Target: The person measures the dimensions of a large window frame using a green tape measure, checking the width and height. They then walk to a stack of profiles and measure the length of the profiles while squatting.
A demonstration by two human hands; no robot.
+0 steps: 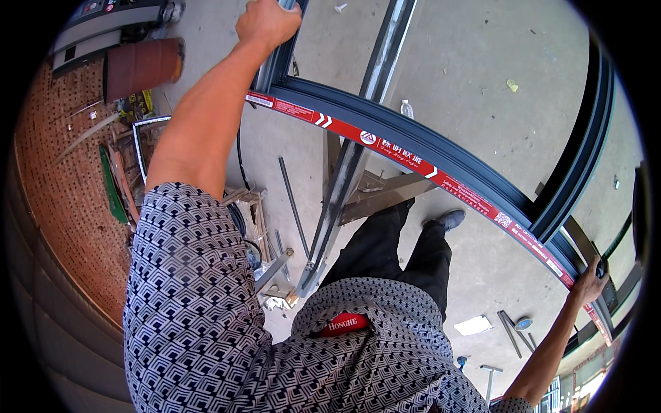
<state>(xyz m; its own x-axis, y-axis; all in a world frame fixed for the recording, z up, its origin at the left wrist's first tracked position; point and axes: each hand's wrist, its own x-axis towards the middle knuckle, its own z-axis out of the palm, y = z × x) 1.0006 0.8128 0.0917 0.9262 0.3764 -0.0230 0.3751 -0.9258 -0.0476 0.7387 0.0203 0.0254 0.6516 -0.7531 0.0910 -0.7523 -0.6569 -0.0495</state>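
Observation:
A dark grey metal window frame (413,131) lies across in front of me, its near rail covered with red printed tape (330,125). My left hand (268,24) is closed around the upright bar at the frame's far left. At the right end of the near rail, my right hand (589,281) is closed on the frame's edge. Beside its fingers is a small black piece (601,268), and I cannot tell whether it is part of the frame. Under the frame runs a long steel support bar (337,196), and a brown metal beam (385,199) branches from it.
A rusty barrel (143,67) and a grey machine (103,31) stand at the far left by a brick wall (62,179). Metal rods (292,203) and offcuts litter the floor. A plastic bottle (407,109) and a white sheet (473,325) lie there too.

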